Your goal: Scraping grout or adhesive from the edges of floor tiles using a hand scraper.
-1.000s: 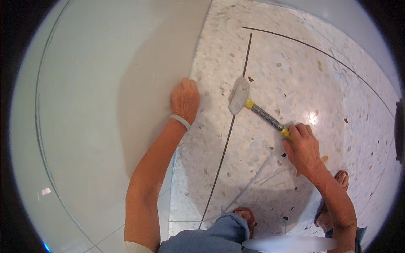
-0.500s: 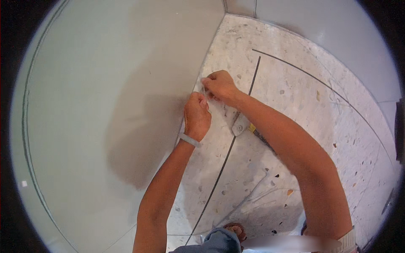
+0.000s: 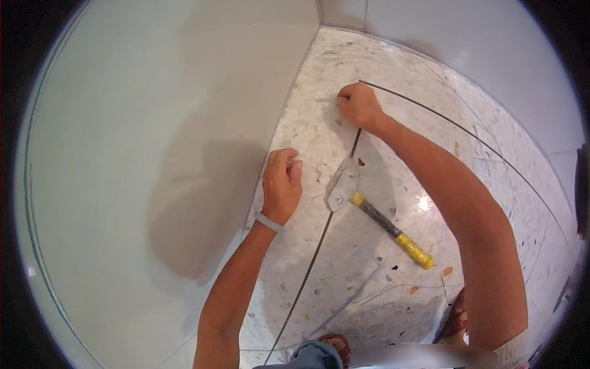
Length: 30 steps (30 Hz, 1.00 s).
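My left hand is beside the foot of the pale wall panel, a light band round its wrist. Its fingers are loosely curled, with a gap between thumb and forefinger and nothing visible in it. Farther off and to the right, my right hand is closed just over the speckled floor; whatever its fingers may hold is hidden. Between my forearms lies a hand tool with a flat grey metal head, two round bolts and a black grip wrapped in yellow at both ends.
A dark straight line crosses the floor, and another dark line curves along the far right. A grey wall closes off the far side. My feet, one in a brown sandal, are at the lower edge.
My right hand has moved right, away from the wall and from my left hand. My left hand has dropped slightly, its fingers looser. The hand tool now shows fully.
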Tool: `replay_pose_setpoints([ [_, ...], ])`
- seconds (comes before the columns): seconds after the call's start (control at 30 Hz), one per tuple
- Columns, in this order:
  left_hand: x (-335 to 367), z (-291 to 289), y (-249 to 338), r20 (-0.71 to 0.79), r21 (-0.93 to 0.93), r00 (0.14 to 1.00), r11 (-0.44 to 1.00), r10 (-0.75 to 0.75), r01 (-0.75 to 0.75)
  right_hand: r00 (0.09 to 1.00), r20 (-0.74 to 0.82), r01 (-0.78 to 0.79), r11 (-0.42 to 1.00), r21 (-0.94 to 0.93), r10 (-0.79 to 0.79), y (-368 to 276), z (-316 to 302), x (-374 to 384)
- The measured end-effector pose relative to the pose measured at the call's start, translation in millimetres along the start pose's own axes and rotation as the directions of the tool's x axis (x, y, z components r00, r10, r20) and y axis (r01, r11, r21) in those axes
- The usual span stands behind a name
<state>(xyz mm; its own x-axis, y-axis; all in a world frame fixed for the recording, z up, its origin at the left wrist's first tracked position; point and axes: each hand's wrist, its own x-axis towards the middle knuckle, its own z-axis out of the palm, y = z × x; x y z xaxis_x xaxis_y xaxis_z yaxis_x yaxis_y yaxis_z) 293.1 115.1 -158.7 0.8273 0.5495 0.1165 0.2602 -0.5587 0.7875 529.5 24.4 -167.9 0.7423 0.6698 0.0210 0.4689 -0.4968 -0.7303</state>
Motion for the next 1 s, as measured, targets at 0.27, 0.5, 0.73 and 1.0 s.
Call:
replay_pose_setpoints([
  [0.27, 8.5, 7.9, 3.3, 0.123, 0.445, 0.979, 0.872, 0.165, -0.203, 0.944, -0.263, -0.252, 0.951, -0.177, 0.201, 36.3, -61.2, -20.2],
  [0.5, 8.4, 11.4, 5.8, 0.143, 0.534, 0.979, 0.821, 0.148, -0.202, 0.948, -0.01, 0.299, 0.901, -0.315, -0.318, -24.6, -16.9, -44.1],
  [0.73, -23.3, -7.5, 12.4, 0.128, 0.583, 0.99, 0.803, 0.056, -0.121, 0.851, 0.521, 0.179, 0.903, -0.39, 0.057, -65.8, -50.5, -139.7],
  [1.0, -70.4, -43.5, 31.9, 0.183, 0.642, 0.979, 0.765, -0.092, -0.048, 0.912, 0.41, 0.202, 0.847, -0.492, 0.021, -8.5, -66.5, -273.8],
])
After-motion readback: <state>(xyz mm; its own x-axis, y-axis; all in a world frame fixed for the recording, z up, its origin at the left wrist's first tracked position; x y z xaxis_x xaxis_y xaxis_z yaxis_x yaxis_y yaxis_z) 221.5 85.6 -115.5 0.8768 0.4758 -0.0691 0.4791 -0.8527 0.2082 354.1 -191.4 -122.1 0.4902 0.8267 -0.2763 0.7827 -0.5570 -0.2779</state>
